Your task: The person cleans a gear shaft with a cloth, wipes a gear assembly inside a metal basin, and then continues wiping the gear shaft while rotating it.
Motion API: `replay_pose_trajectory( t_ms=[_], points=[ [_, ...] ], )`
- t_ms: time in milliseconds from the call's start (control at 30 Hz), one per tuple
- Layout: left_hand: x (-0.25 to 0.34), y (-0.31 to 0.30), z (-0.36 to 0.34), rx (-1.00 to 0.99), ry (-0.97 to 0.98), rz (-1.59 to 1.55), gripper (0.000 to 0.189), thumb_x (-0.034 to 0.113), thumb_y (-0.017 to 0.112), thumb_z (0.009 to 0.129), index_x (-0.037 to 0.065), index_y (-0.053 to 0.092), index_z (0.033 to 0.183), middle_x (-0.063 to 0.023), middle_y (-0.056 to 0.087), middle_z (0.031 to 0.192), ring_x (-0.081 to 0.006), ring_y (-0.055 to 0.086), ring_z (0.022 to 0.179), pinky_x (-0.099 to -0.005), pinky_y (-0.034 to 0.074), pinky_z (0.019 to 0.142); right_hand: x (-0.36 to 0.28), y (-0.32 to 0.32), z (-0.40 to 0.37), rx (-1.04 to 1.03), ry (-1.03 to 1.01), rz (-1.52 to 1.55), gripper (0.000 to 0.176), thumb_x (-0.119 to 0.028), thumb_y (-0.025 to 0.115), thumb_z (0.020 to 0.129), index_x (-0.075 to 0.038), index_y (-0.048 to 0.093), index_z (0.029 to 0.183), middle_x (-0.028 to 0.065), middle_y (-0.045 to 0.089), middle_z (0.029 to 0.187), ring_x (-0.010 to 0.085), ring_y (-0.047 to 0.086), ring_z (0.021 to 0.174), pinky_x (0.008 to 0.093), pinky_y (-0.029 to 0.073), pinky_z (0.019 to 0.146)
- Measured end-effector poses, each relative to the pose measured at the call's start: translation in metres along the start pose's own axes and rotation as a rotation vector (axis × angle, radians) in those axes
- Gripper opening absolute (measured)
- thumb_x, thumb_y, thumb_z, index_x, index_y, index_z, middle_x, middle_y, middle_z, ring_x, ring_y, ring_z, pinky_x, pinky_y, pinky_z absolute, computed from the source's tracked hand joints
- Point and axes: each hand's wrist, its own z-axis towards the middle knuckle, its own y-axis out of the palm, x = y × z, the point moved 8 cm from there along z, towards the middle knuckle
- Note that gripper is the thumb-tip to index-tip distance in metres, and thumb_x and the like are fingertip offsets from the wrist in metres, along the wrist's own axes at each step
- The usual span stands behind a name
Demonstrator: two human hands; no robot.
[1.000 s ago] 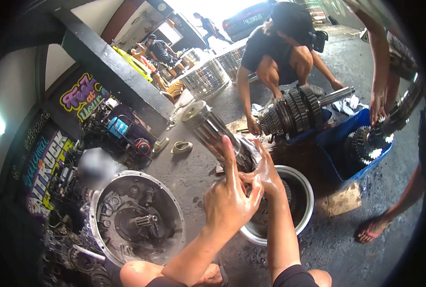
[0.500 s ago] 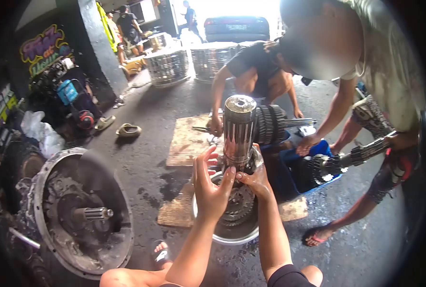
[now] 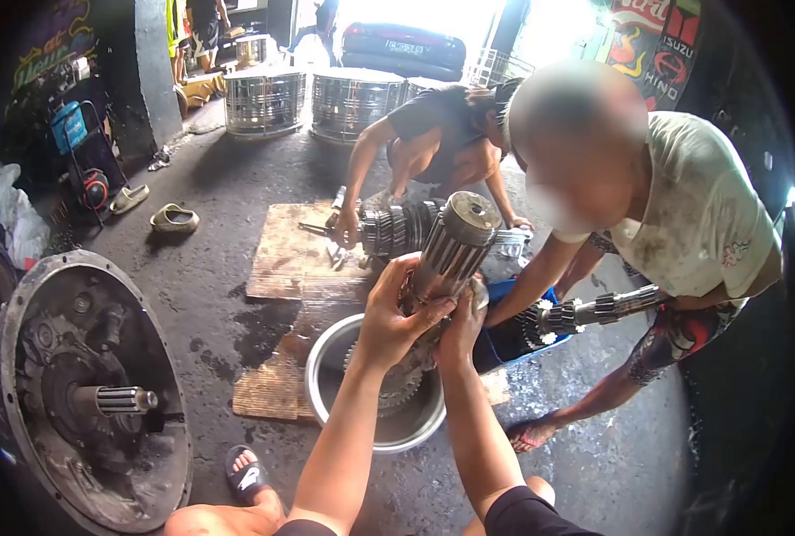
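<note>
While left grip and right grip hold it, the splined shaft leans.

Shaft: I see it over the basin.
Basin: across the cardboard's near edge.
Housing: left of basin.
</note>
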Motion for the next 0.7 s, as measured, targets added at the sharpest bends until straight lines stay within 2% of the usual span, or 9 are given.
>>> replay_pose_trajectory(
  t_ms=[133,267,300,333,400,467,567,667,700],
  points=[
    [0.011,0.004,0.006,0.017,0.117,0.06,0.05,0.021,0.082,0.08,0.006,0.056,0.121,-0.0056,0.068,0.102,-0.013,0.063,0.094,-0.0303,0.049,0.085,-0.054,0.005,0.023,0.064,-0.146,-0.007,0.03,-0.028,0.057,0.102,-0.003,0.058,0.118,0.0041,0.062,0.109,0.0126,0.056,0.102,0.029,0.045,0.09],
    [0.0,0.006,0.005,0.026,0.096,0.007,0.052,0.013,0.081,0.079,0.006,0.054,0.123,-0.0057,0.069,0.097,-0.0138,0.065,0.089,-0.0316,0.052,0.082,-0.086,0.026,0.033,-0.016,-0.128,0.078,0.034,-0.025,0.052,0.104,-0.001,0.057,0.128,0.0073,0.062,0.121,0.0153,0.057,0.11,0.032,0.044,0.097],
    [-0.002,0.006,0.005,0.042,0.117,0.039,0.054,0.009,0.08,0.078,0.006,0.054,0.125,-0.006,0.069,0.096,-0.0138,0.066,0.088,-0.0318,0.052,0.081,-0.092,0.036,0.026,-0.054,-0.079,0.055,0.047,-0.034,0.048,0.105,-0.002,0.05,0.139,0.0103,0.056,0.134,0.0191,0.053,0.121,0.0349,0.042,0.104],
    [-0.001,0.007,0.003,0.04,0.122,0.037,0.054,0.009,0.08,0.078,0.006,0.054,0.125,-0.006,0.069,0.096,-0.0138,0.066,0.088,-0.0318,0.052,0.081,-0.1,0.043,0.018,-0.055,-0.085,0.056,0.047,-0.034,0.048,0.105,-0.002,0.05,0.139,0.0103,0.056,0.134,0.0191,0.053,0.121,0.0349,0.042,0.104],
    [-0.006,0.001,0.002,0.109,0.048,0.096,0.056,0.014,0.081,0.073,0.004,0.055,0.122,-0.0151,0.068,0.103,-0.025,0.069,0.093,-0.0371,0.053,0.084,-0.103,0.066,-0.002,-0.272,0.003,0.395,0.065,-0.046,0.045,0.104,-0.002,0.036,0.152,0.0123,0.045,0.148,0.0239,0.045,0.134,0.0379,0.036,0.111],
    [-0.004,0.0,0.002,0.13,0.104,0.124,0.055,0.012,0.079,0.072,0.003,0.056,0.122,-0.0155,0.068,0.104,-0.0263,0.069,0.093,-0.0372,0.053,0.084,-0.1,0.065,-0.009,-0.389,0.07,0.426,0.073,-0.051,0.04,0.103,-0.004,0.025,0.157,0.0132,0.035,0.157,0.0274,0.037,0.142,0.0401,0.029,0.117],
    [0.0,0.002,-0.003,0.143,0.141,0.15,0.054,0.01,0.079,0.072,0.003,0.057,0.121,-0.015,0.068,0.104,-0.0263,0.069,0.093,-0.0368,0.052,0.084,-0.111,0.063,-0.005,-0.294,-0.044,0.215,0.067,-0.045,0.046,0.103,-0.005,0.031,0.155,0.0142,0.043,0.151,0.0291,0.045,0.137,0.044,0.036,0.114],
    [-0.006,0.0,-0.006,0.151,0.126,0.118,0.053,0.009,0.082,0.072,0.003,0.059,0.119,-0.0127,0.069,0.102,-0.022,0.068,0.092,-0.035,0.053,0.083,-0.16,0.085,0.006,-0.323,-0.57,-0.571,0.054,-0.022,0.053,0.1,-0.002,0.041,0.149,0.0141,0.048,0.146,0.0253,0.047,0.131,0.038,0.038,0.109],
    [-0.008,0.003,-0.007,0.145,0.111,0.084,0.052,0.008,0.083,0.072,0.003,0.059,0.119,-0.0111,0.07,0.1,-0.0188,0.068,0.091,-0.0337,0.053,0.083,-0.167,0.094,0.012,-0.378,-0.579,-0.492,0.047,-0.02,0.058,0.098,-0.002,0.051,0.141,0.0123,0.056,0.137,0.0227,0.052,0.125,0.0363,0.039,0.107]
  ],
)
